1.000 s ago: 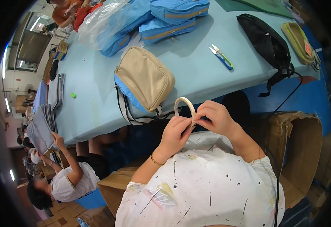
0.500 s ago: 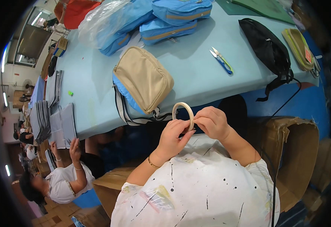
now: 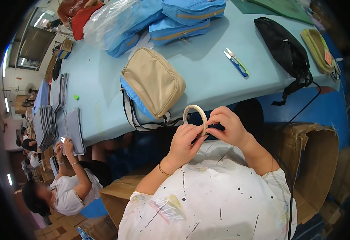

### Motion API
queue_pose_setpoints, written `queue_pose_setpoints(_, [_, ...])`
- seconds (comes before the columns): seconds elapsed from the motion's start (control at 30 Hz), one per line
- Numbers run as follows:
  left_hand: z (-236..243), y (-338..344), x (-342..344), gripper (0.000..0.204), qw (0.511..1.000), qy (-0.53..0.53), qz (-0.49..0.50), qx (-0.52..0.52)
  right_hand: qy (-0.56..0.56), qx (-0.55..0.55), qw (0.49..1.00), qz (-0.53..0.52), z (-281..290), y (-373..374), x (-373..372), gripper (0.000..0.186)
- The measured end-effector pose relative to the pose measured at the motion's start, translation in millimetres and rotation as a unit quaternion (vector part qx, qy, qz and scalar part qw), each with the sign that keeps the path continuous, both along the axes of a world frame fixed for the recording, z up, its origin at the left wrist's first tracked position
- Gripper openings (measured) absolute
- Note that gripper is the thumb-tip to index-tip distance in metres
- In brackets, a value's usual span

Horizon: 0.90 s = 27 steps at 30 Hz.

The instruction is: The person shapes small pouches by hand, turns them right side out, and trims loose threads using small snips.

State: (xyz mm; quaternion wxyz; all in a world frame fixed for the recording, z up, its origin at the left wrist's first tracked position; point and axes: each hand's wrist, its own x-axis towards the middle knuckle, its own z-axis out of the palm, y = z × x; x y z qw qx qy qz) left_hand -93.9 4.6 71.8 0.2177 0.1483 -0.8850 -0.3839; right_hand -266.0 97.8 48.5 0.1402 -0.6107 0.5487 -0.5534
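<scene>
A narrow roll of cream-coloured tape (image 3: pixel 202 113) stands upright between my hands, just off the table's near edge. My left hand (image 3: pixel 186 142) grips its lower side between thumb and fingers. At the roll's right side is my right hand (image 3: pixel 230 127), its thumb and bent fingers parted, the tips close to or touching the tape; whether a loose end is there I cannot make out. Just beyond my left hand, a tan and blue bag (image 3: pixel 154 82) with a black-and-white strap lies on the table. Thread snips (image 3: pixel 236 63) with a blue and green handle lie farther right.
Blue bags (image 3: pixel 179 30) and clear plastic sit at the table's far side. A black bag (image 3: pixel 283 46) and a yellow-green pouch (image 3: pixel 318 50) lie right. An open cardboard box (image 3: pixel 315 168) stands beside me. At left, a co-worker (image 3: pixel 69 188) handles grey pieces (image 3: pixel 74 130).
My right thumb and fingers have parted from a pinch at the tape roll. My left hand keeps its grip. The co-worker's hands have come closer together, now with a small white thing.
</scene>
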Motion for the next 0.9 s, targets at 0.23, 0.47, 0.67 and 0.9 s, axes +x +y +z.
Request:
queue_pose_setpoints(0.23, [-3, -1, 2, 0.030, 0.998, 0.010, -0.001, -0.057, 0.022, -0.020, 1.000, -0.001, -1, -2, -1, 0.023])
queue_pose_setpoints(0.47, [0, 5, 2, 0.026, 0.999, -0.007, 0.013, 0.044, 0.156, -0.127, 0.977, -0.070, -6, -7, 7, 0.022])
queue_pose_setpoints(0.67, [-11, 15, 6, 0.028, 0.979, 0.055, 0.063, 0.187, 0.162, -0.139, 0.976, -0.030, -17, -8, 4, 0.025])
queue_pose_setpoints(0.9, [-8, -4, 1, 0.030, 0.995, -0.039, 0.062, 0.063, 0.104, -0.093, 0.990, 0.009, -9, -3, 9, 0.030])
